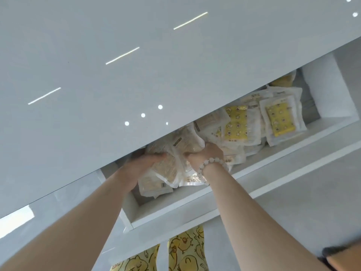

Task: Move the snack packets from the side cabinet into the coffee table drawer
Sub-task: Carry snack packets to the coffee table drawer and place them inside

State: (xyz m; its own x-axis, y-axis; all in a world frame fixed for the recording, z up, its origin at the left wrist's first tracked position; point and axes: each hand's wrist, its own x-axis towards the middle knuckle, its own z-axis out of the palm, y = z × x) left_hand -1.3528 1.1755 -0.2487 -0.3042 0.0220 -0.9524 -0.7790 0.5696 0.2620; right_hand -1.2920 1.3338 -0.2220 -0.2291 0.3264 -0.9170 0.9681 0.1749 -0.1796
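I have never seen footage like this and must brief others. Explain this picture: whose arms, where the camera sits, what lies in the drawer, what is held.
No machine here: a person works with bare hands, and the one camera sits on their head, looking down along both arms. The glossy white table top mirrors bright lights. Under it an open drawer holds clear snack packets, some printed yellow. The right hand, a bead bracelet on its wrist, grips a bundle of pale packets, fingers curled round its edge. The left hand lies against the bundle's other side; blur hides how its fingers lie. Below are duck-print trouser legs.
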